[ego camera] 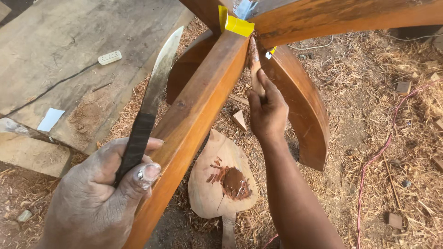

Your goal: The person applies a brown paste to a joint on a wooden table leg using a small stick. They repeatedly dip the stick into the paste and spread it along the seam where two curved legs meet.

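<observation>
The left hand (90, 198), dusted with pale sawdust, is closed in a firm grip around the handle of a long knife (150, 99). The handle is wrapped in dark, ribbed tape, and the flat, dull grey blade runs up and away, narrowing to a rounded tip over the edge of the bench (55, 50), a broad slab of worn grey wood scattered with sawdust. The thumb rests against a thick wooden leg (194, 120), a squared beam of glossy, orange-brown varnished timber that slants up to a joint marked with yellow tape (237, 25).

The right hand (267, 113) reaches up beside that leg, its fingers closed in a grip on a thin stick (254, 62) smeared with reddish-brown paste, the tip pressed into the seam where the legs meet. Behind it a wide curved leg (304, 108) sweeps down, smooth and rounded, and another straight beam (341, 18) runs off to the right.

On the floor between the arms lies a pale, rounded wooden board (217, 184) with a narrow handle, carrying a dollop of the same brown paste (234, 182). The ground is thick with straw-coloured wood shavings (369, 92) and small offcuts. A red cord (376, 157) snakes across them. A white socket strip (110, 57) and a white slip of paper (50, 119) lie on the bench.
</observation>
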